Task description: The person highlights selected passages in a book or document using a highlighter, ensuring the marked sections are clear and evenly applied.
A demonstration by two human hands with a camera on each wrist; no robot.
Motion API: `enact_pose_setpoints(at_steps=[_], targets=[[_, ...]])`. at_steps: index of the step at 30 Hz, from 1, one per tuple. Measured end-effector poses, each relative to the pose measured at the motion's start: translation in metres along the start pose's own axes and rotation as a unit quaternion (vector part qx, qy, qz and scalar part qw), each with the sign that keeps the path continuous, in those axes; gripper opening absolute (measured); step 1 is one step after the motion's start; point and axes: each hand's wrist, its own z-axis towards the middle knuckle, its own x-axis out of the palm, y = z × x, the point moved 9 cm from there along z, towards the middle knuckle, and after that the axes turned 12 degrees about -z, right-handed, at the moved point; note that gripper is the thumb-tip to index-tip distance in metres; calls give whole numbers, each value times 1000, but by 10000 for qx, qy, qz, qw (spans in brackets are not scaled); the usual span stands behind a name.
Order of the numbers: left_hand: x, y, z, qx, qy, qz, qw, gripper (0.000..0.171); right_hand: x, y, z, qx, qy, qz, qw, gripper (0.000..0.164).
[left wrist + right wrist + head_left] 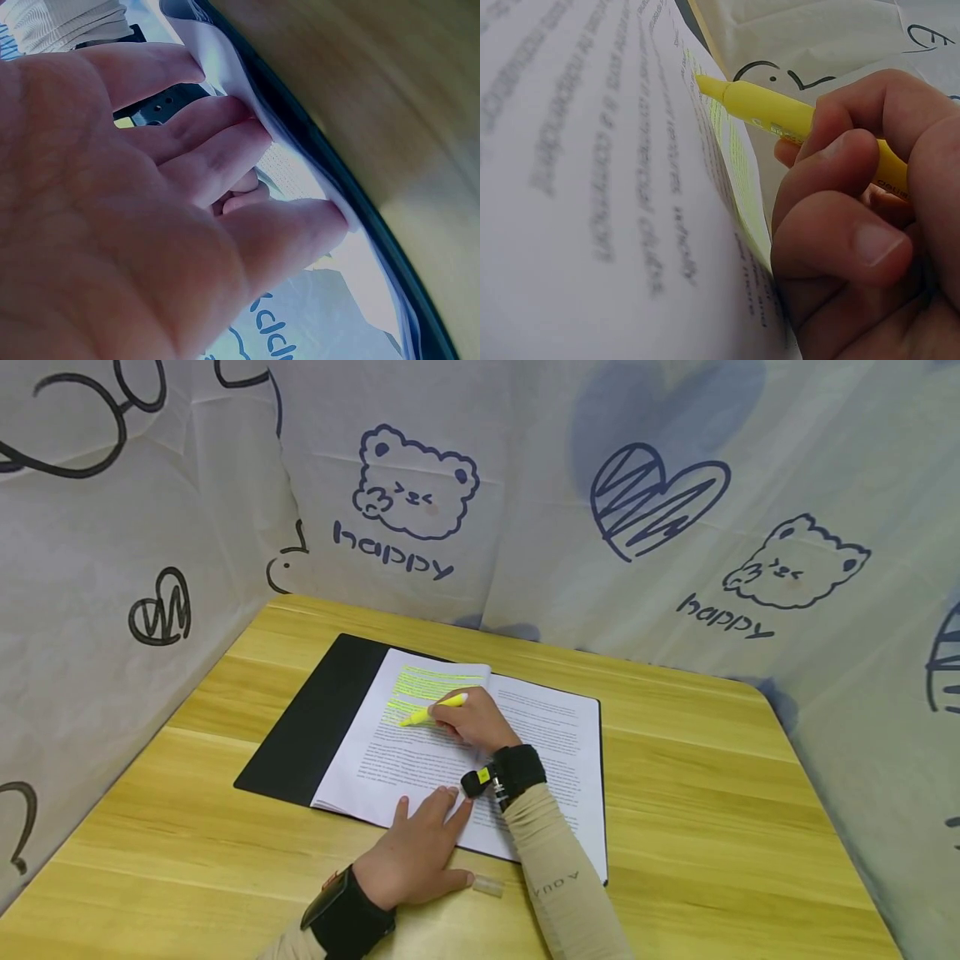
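In the head view a stack of printed pages lies spread across a black folder on the table. My right hand pinches a yellow highlighter, its tip right at the text on the left page. Yellow stripes mark several lines in the upper part of that page. The right wrist view shows the highlighter slanting out from between curled fingers. My left hand rests with spread fingers on the pages' lower edge; the left wrist view shows its fingertips touching the paper.
A small translucent piece lies on the wooden table by my left thumb. White cloth printed with bears, hearts and "happy" hangs behind the table and along its sides. My right forearm crosses over the right page.
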Motion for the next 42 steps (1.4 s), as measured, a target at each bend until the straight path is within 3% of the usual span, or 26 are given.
enact_pose_setpoints(at_steps=[29,42], targets=[[0,1,0,-132,140,-154,9997,84,-10,2,-4,-104,30,-211,9997,38],[0,0,0,-162,196,-150,9996,84,-13,-3,-5,143,-3,-223,9996,33]])
